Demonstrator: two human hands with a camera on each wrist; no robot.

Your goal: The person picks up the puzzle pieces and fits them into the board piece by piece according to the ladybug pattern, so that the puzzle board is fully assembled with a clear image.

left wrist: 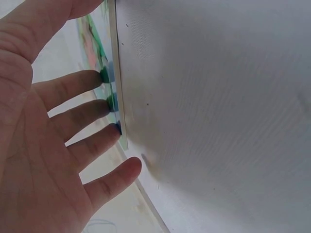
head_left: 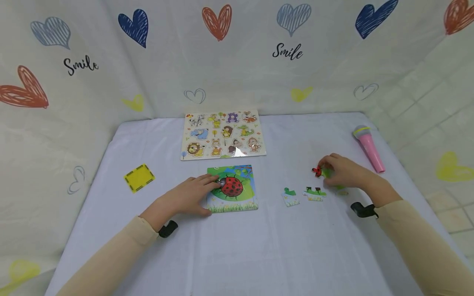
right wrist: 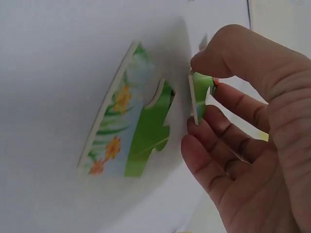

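Two hands show from my head view: my left hand [head_left: 192, 195] lies flat, fingers straight, on the left edge of the square ladybird puzzle board [head_left: 232, 188], while my right hand [head_left: 342, 170], well off to the right of that board, pinches a small red-and-green puzzle piece [head_left: 317, 171]. Two loose green pieces [head_left: 304, 195] lie on the white cloth-covered table [head_left: 237, 246] between board and right hand. Left wrist view: straight fingertips [left wrist: 104, 75] touch the board's face [left wrist: 95, 34]. Right wrist view: thumb and curled fingers [right wrist: 223, 102] grip the piece [right wrist: 200, 94] on edge, just beside a flowered green piece [right wrist: 131, 131] lying flat.
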